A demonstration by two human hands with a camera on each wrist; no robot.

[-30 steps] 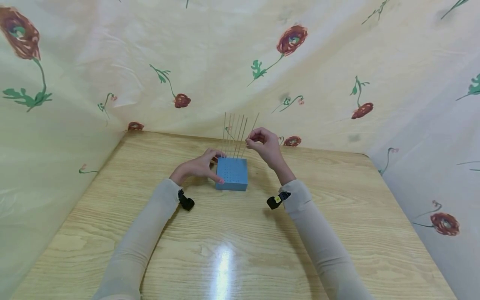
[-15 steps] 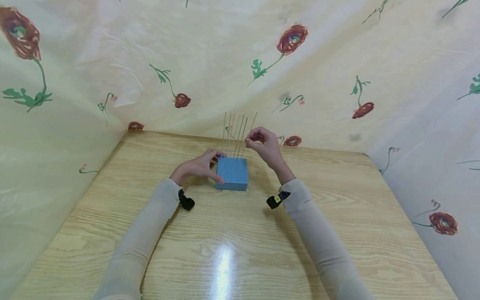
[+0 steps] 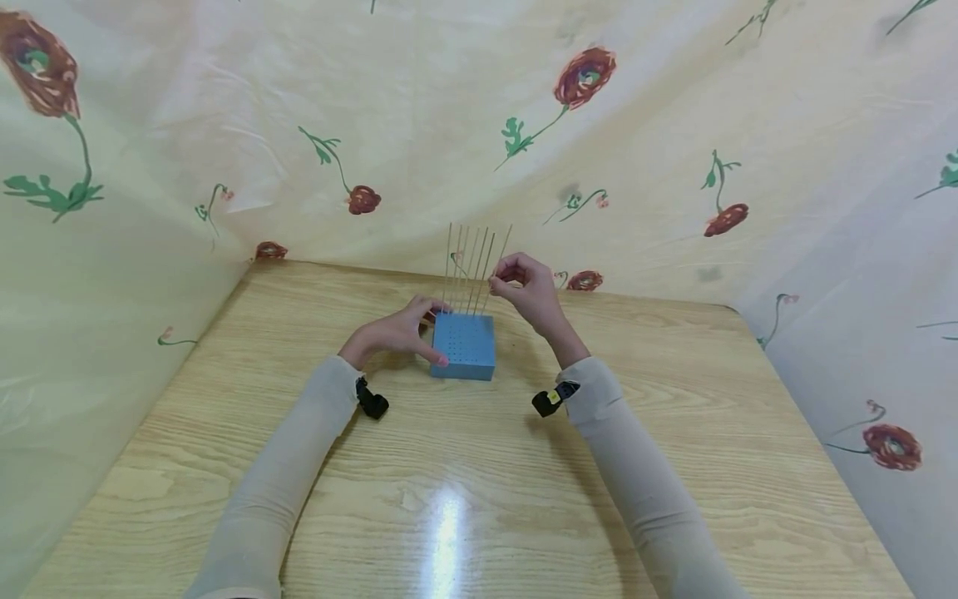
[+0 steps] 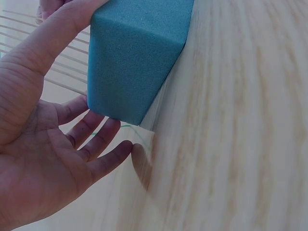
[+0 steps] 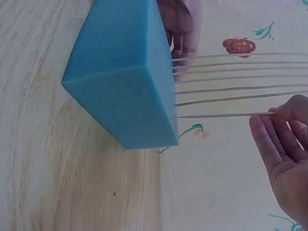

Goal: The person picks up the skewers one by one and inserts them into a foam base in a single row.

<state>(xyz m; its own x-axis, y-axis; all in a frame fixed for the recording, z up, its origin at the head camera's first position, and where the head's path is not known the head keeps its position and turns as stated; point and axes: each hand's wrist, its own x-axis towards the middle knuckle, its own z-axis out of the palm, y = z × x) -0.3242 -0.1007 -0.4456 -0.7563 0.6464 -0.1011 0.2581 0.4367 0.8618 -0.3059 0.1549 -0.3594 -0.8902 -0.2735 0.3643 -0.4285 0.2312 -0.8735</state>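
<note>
A blue foam block (image 3: 466, 341) with rows of small holes in its top sits on the table. My left hand (image 3: 400, 331) holds it from the left, thumb at the near side and fingers at the far side. In the left wrist view, the fingers (image 4: 98, 137) reach round the block's edge. Several thin wooden skewers (image 5: 240, 77) stand in a row along the block's far edge. Thumb and fingertips of my right hand (image 3: 527, 291) pinch one more skewer (image 5: 216, 116), tilted to the right in the head view. Its lower end meets the block's top at the row's right end.
The wood-grain table (image 3: 479, 466) extends around the block on every side. Behind it hangs a cream sheet (image 3: 449, 125) with printed red flowers, which also covers both sides. A black wrist camera is strapped to each sleeve.
The upper end of the pinched skewer has swung slightly left, so it leans a little less. Both hands and the foam block stay nearly in place.
</note>
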